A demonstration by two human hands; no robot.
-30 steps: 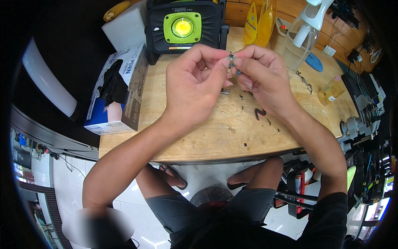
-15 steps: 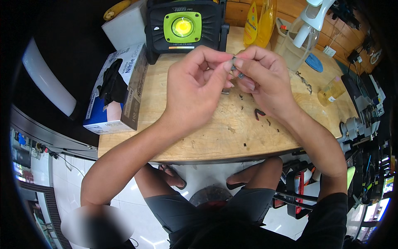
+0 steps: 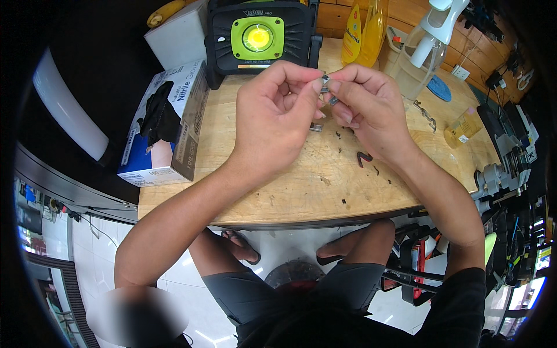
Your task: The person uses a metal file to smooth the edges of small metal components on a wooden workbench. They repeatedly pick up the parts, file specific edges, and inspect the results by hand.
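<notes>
My left hand (image 3: pixel 270 116) and my right hand (image 3: pixel 374 107) meet above the far middle of the table. Thumb and forefinger of each pinch a small grey metal piece (image 3: pixel 325 85), whose exact kind I cannot make out. A second bluish-grey bit (image 3: pixel 333 100) shows just below it, by the right fingers; whether the two are joined is unclear. On the wood under my hands lies a small silvery metal piece (image 3: pixel 315 127). Right of it are dark crumbs and a bent black-and-red strip (image 3: pixel 363 158).
A lit work lamp (image 3: pixel 258 37) stands behind my hands, a glove box (image 3: pixel 165 124) at left. An amber liquid bottle (image 3: pixel 365 35) and a clear pump bottle (image 3: pixel 423 55) stand back right. A crooked metal strip (image 3: pixel 426 115) and small yellowish container (image 3: pixel 463 127) are on the right.
The fingers have shifted slightly around the grey metal piece, and more of it shows between them. The silvery piece on the table is also more visible.
</notes>
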